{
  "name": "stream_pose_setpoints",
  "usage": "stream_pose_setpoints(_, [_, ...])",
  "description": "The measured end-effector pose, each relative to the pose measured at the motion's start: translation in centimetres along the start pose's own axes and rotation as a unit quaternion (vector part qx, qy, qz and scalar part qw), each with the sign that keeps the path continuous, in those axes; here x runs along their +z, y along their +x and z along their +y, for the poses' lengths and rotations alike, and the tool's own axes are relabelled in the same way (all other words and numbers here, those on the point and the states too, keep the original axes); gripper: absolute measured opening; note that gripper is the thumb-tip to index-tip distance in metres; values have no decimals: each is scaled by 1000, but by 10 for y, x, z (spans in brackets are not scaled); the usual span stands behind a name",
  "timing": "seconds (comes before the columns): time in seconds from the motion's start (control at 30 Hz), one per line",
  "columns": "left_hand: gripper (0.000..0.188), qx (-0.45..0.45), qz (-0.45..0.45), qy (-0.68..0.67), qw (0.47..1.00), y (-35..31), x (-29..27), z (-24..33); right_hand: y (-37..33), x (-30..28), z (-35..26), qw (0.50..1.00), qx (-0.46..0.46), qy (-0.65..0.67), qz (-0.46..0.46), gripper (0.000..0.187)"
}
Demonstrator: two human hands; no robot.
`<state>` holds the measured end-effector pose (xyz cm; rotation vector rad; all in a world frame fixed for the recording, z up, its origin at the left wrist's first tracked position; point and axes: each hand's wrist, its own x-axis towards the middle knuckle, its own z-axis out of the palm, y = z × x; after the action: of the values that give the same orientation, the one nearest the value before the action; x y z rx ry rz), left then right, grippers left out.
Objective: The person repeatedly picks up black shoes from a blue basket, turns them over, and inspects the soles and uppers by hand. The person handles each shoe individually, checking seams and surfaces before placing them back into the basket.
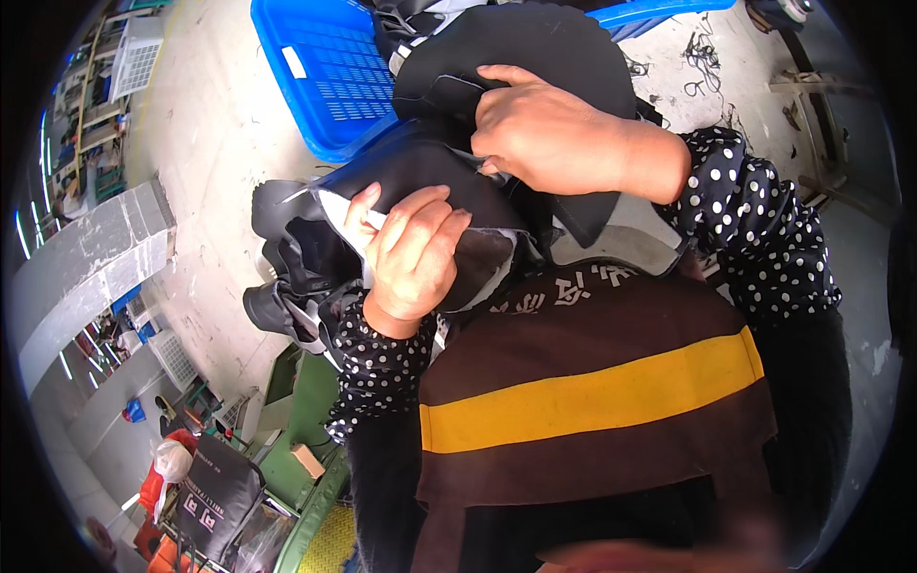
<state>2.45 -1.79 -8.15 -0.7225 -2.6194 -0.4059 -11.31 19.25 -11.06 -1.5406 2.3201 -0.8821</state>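
My left hand [413, 250] is closed on a black leather-like piece [406, 177] with a white backing, its fingers curled over the pale edge. To the right and farther off, my right hand [549, 134] is curled, the index finger stretched out and the other fingers bent in. Its thumb and bent fingers grip the black material at a fold, though the exact spot is partly hidden under the hand. Behind it spreads a large rounded black panel [535, 48] with a thin pale line across it. More crumpled black pieces [296, 239] hang at the left.
A blue plastic basket [330, 72] holding black pieces stands ahead. Loose black threads [702, 62] lie on the pale floor at the far right. A brown apron [592, 382] with a yellow band covers my lap. At lower left are a green metal bench [320, 468] and a black bag [218, 497].
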Motion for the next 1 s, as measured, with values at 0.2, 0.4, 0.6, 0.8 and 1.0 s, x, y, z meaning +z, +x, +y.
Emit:
stream_pose_setpoints(0.2, [18,-12,22,5,1000,-16,-13,0,-14,5,15,994,-5,81,71,8])
stream_pose_setpoints(0.4, [12,-55,41,37,997,-30,-29,-7,-16,-8,33,990,5,141,18,17])
stream_pose_setpoints(0.6, [8,-62,62,54,995,-45,-29,-9,-23,-25,36,980,-37,195,9,17])
stream_pose_setpoints(0.8, [20,-70,84,59,992,-65,-20,-5,-41,-58,28,966,-22,249,-63,72])
stream_pose_setpoints(1.0, [21,-89,88,74,989,-85,-14,5,-77,-71,17,954,24,299,-4,69])
